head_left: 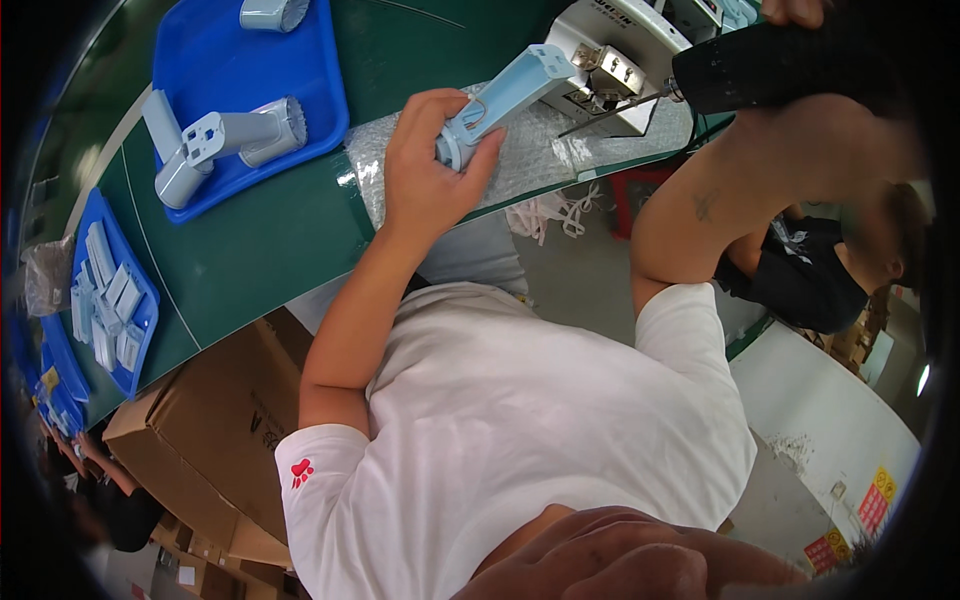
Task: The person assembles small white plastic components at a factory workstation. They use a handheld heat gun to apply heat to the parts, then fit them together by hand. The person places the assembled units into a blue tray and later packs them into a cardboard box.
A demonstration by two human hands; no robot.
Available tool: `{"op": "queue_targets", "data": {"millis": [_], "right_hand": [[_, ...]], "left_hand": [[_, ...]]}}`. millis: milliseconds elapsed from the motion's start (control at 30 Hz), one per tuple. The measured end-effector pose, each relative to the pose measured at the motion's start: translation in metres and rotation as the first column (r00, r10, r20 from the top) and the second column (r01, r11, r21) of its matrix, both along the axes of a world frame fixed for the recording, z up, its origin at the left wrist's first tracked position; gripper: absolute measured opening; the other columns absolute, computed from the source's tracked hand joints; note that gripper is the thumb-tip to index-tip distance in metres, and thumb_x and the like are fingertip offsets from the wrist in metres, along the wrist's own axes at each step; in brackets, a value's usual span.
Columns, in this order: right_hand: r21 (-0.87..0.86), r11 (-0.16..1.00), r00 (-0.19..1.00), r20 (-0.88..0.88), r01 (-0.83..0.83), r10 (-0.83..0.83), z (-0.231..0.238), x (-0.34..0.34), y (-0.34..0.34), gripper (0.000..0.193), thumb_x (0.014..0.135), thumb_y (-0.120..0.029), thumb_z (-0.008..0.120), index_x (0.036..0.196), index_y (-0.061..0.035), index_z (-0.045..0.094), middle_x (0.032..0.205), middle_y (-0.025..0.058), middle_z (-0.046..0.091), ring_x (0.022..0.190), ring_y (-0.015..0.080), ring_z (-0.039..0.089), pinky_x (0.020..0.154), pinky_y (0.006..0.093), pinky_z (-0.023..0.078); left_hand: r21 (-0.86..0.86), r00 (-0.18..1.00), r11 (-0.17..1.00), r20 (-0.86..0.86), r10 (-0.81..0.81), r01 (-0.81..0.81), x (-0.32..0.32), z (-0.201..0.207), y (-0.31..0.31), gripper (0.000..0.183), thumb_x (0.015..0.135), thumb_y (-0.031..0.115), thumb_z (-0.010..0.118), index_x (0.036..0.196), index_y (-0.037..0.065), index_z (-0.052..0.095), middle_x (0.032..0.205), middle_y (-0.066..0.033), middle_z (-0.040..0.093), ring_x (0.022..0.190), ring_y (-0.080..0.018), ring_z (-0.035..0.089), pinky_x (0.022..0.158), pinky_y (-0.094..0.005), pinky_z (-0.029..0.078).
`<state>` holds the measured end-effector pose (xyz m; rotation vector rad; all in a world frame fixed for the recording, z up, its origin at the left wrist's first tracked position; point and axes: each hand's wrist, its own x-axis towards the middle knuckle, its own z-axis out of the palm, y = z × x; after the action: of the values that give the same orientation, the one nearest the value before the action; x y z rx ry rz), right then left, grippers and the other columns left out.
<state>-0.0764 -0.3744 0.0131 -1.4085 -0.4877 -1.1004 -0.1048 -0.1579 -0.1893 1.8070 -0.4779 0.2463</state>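
My left hand is closed round a light-blue plastic housing, a long open channel with a rounded end near my palm. A thin copper-coloured wire shows inside it. At the upper right my right hand grips a black power screwdriver; only some of its fingers show above the tool. The screwdriver's long thin bit points left, its tip apart from the housing. Behind the bit stands a silver-white screw feeder with a metal block on its front.
Bubble wrap covers the table's near edge. A blue tray at left holds several light-blue housings. Farther left, another blue tray carries small pale parts. A cardboard box stands below the green table. Other people sit nearby.
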Motion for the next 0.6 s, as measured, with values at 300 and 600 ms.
{"op": "queue_targets", "data": {"millis": [300,600], "right_hand": [[0.085,0.991,0.993,-0.052,-0.102,0.107,-0.015,0.003,0.002,0.054,0.103,-0.055,0.055,0.101,-0.0017,0.063,0.081,0.0092,0.065,0.062,0.0156,0.062,0.056,0.0293,0.052],[0.092,0.984,0.982,-0.096,-0.152,0.161,-0.028,0.016,0.007,0.055,0.102,-0.056,0.055,0.102,-0.0020,0.063,0.082,0.0093,0.065,0.063,0.0159,0.061,0.056,0.0295,0.052]], "left_hand": [[0.010,0.999,1.000,0.050,-0.012,0.012,0.000,-0.001,0.002,0.035,0.080,0.010,0.085,0.107,0.002,0.064,0.114,-0.0143,0.068,0.098,-0.0275,0.068,0.082,-0.0352,0.054],[-0.024,0.997,1.000,0.070,-0.016,0.018,0.000,-0.001,0.001,0.032,0.080,0.009,0.085,0.104,0.001,0.066,0.111,-0.0139,0.068,0.097,-0.0267,0.069,0.081,-0.0336,0.055]]}}
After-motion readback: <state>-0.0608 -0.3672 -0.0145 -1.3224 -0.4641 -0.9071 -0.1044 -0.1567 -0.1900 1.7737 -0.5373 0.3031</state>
